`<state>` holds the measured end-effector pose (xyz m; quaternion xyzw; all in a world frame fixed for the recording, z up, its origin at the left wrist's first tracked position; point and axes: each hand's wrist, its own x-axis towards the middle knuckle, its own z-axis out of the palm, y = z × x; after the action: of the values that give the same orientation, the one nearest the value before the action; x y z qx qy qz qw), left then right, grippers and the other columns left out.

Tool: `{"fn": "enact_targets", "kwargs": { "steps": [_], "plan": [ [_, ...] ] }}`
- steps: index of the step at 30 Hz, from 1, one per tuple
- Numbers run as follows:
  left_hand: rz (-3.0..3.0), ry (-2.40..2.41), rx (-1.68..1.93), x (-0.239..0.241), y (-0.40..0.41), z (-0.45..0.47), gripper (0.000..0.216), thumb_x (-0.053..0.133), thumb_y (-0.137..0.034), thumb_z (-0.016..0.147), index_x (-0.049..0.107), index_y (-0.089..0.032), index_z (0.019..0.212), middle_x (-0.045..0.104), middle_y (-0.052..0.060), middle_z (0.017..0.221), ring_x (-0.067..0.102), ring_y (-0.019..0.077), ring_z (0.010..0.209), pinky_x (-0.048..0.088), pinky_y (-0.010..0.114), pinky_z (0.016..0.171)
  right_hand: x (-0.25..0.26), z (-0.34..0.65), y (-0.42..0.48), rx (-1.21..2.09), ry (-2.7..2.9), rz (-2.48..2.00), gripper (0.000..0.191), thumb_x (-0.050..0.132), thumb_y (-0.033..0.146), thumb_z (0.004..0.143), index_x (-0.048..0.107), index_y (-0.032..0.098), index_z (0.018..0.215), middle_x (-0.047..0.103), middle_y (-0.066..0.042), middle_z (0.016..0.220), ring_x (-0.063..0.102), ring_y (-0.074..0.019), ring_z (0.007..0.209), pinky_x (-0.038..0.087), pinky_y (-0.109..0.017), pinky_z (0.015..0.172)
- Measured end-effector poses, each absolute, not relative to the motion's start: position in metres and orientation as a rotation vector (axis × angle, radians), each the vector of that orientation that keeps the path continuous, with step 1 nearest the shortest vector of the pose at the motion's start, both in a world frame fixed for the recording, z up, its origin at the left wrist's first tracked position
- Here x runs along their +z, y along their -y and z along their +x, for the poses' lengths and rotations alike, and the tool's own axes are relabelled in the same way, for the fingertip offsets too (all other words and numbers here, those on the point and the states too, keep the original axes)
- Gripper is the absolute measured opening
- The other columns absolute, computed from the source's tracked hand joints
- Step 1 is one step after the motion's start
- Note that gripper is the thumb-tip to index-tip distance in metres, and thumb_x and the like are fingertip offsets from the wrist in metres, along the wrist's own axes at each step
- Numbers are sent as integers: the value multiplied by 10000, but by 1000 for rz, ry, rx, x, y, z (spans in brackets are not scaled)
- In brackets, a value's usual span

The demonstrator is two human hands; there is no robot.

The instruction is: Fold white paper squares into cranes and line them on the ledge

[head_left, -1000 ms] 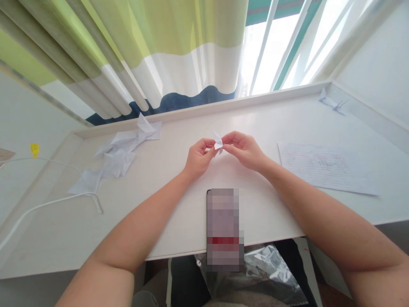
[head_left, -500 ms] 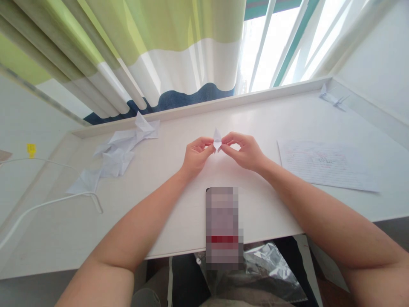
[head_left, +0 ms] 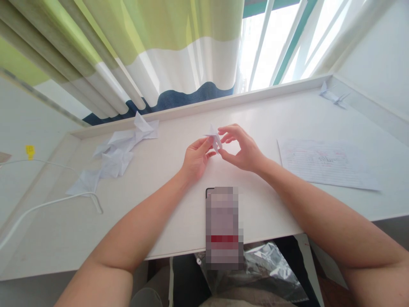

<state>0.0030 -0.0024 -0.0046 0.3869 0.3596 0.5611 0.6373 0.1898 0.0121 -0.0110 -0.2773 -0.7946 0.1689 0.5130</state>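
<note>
A small folded white paper figure (head_left: 214,135) with pointed flaps, an origami piece, is held above the desk in the middle of the view. My left hand (head_left: 197,158) pinches it from the left between thumb and fingers. On the other side, my right hand (head_left: 243,150) has its thumb and fingers apart, curved around the paper's right edge. The right thumb tip comes close to the lower flap; whether it touches I cannot tell.
Several folded white papers (head_left: 117,162) lie at the left, beside a bent white rod (head_left: 54,199). A written sheet (head_left: 327,164) and more folded paper figures (head_left: 332,96) lie right. A phone (head_left: 222,217), its screen blurred out, overlaps the near edge of the white desk (head_left: 172,230).
The paper figure has turned, so its side flaps now show. My right hand has loosened from its pinch and spread its fingers, while my left hand keeps its hold.
</note>
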Motion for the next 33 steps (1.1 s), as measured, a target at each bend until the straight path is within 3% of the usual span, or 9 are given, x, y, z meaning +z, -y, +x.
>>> {"fn": "enact_targets", "kwargs": {
  "steps": [8,15,20,26,33],
  "plan": [
    [907,-847,1267,-6,3,5,380,1016,-504,698,804,-250,886,814,3,932,733,149,863,548,311,809,-11,189,-13,285,1891,-815,102,687,273,999,640,277,1089,747,-27,993,733,-227,901,616,-415,801],
    [888,-849,1282,-7,4,8,468,1034,-439,660,710,-246,937,793,-15,926,722,138,841,560,297,791,-11,187,-15,232,1871,-781,66,689,257,1002,641,263,958,741,-19,907,708,-206,828,552,-381,734],
    [884,-804,1246,-2,5,5,440,1002,-328,673,678,-259,962,764,-34,933,719,137,857,550,283,774,-11,191,-19,275,1873,-778,91,705,238,996,653,276,931,730,-20,930,675,-233,901,540,-433,839],
    [931,-781,1208,4,3,-1,343,878,-503,806,699,-231,913,736,-3,946,702,146,896,557,278,784,-12,197,-23,359,1933,-800,54,691,259,999,665,282,958,723,-28,968,645,-248,935,518,-444,862],
    [1030,-864,1235,-2,4,3,427,954,-546,754,697,-234,891,733,-20,873,674,120,819,543,258,765,-8,194,-16,373,1951,-702,59,647,224,974,639,282,985,711,-21,938,653,-233,903,520,-429,855]
  ]
}}
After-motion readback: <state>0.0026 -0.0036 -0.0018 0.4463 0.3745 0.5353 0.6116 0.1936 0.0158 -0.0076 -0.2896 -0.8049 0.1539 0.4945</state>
